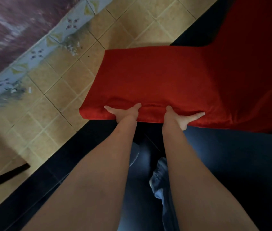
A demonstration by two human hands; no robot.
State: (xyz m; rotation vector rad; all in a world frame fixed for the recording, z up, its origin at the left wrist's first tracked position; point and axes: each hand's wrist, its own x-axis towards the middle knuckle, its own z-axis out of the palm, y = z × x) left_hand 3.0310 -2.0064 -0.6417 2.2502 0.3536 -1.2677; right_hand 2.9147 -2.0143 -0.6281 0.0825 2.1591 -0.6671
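Red cushion (157,77): my left hand (123,113) and right hand (181,118) each pinch its near edge, side by side and equally close. It extends toward 12 o'clock, long axis 9 to 3, partly over tiled floor (61,90) at 10. More red upholstery (257,47) sits at 2.

Dim indoor light; motion blur upper left; wide-angle bending edges; lower right dark
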